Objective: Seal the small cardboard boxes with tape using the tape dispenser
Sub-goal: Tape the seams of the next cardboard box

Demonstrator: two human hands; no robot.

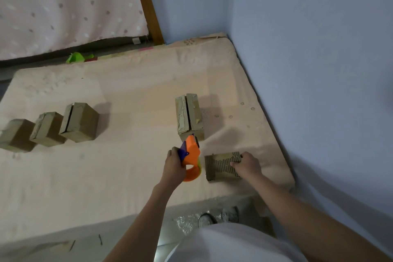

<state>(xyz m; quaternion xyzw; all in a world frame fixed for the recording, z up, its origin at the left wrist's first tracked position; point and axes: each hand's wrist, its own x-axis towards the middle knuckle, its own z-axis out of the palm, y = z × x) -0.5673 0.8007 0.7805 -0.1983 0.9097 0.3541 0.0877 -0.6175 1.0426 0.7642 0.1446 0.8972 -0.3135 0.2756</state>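
My left hand (174,166) grips the handle of an orange and purple tape dispenser (191,158), held just above the mattress. To its right lies a small cardboard box (220,168) with ribbed, torn cardboard on top; my right hand (246,165) holds its right end, fingers curled over the top. Just beyond the dispenser's nose stands another small box (189,116) with a slit along its top. Three more small boxes stand in a row at the left: the first box (79,122), the second box (47,128) and the third box (16,135).
Everything sits on a peach mattress (127,91) on the floor, pushed into a corner of blue walls (308,49). A dotted pink bedspread (63,6) hangs at the back left, with a green scrap (77,57) beneath it. My feet (219,217) stand at the mattress's near edge.
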